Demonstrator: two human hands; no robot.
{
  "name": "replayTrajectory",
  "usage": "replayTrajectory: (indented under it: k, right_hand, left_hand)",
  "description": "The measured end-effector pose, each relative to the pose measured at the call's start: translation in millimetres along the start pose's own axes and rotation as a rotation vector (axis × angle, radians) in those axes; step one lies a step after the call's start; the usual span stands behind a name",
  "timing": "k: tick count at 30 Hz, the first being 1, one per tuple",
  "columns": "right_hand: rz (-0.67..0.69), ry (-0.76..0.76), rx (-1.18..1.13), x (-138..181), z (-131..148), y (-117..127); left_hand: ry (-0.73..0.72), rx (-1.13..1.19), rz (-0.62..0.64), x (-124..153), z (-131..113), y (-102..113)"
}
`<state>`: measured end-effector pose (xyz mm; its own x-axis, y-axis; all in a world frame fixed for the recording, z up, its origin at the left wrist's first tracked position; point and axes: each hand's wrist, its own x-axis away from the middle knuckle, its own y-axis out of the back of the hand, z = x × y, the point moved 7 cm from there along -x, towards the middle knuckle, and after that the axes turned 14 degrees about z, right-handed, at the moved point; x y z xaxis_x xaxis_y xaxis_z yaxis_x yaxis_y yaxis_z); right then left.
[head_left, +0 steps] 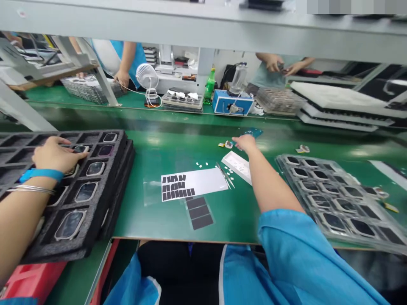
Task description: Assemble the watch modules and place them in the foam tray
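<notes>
My left hand (55,155) rests on the black foam tray (95,203) at the left, fingers curled round a small glass-faced part (80,149) in one pocket. Other pockets hold similar parts (70,224). My right hand (244,142) reaches far forward over the green table, fingers closed near small bits (226,144) and a blue card (253,132); what it holds is hidden. A white sheet with black square pads (190,184) and tweezers (225,175) lie between the hands. A clear plastic tray (346,203) with dark parts sits at the right.
A white card (238,166) lies beside the tweezers. Across the bench other people's hands work near stacked trays (89,88), a small white fan (146,76), a green bottle (209,86) and a blue box (231,103). A grey shelf (203,25) runs overhead.
</notes>
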<state>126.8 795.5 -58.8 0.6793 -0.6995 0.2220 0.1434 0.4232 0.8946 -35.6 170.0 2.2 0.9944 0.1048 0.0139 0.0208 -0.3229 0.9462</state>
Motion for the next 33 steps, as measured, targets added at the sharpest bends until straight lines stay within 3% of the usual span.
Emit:
replayTrajectory:
  k: [3,8,15,20,25,28,30,33]
  right_hand:
    - [0.020,-0.058,0.033,-14.7,0.4,-22.2]
    - [0.034,-0.109,0.069,-23.0,16.2,-39.9]
    - [0.105,0.041,0.139,-32.2,41.5,-42.9]
    - [0.085,0.139,0.013,-21.6,50.8,-44.1]
    - [0.076,0.376,-0.265,13.4,72.2,-40.3]
    - [0.091,0.590,-0.651,51.8,75.7,-37.8]
    - [0.148,0.688,-0.899,79.6,70.1,-43.4]
    - [0.267,0.717,-1.062,116.9,59.5,-65.3]
  left_hand:
    - [0.084,0.028,-0.002,4.7,2.0,0.9]
    - [0.006,0.090,0.063,9.0,0.5,-1.6]
    - [-0.046,0.084,0.118,15.1,-3.8,-2.8]
    - [0.046,-0.013,0.116,11.0,-0.5,-6.6]
    - [0.050,-0.064,0.112,10.6,-2.2,-7.8]
    - [0.028,-0.081,0.120,12.1,-4.3,-7.4]
    - [0.032,-0.093,0.117,12.5,-4.6,-7.0]
    - [0.076,-0.125,0.119,12.7,-4.5,-7.4]
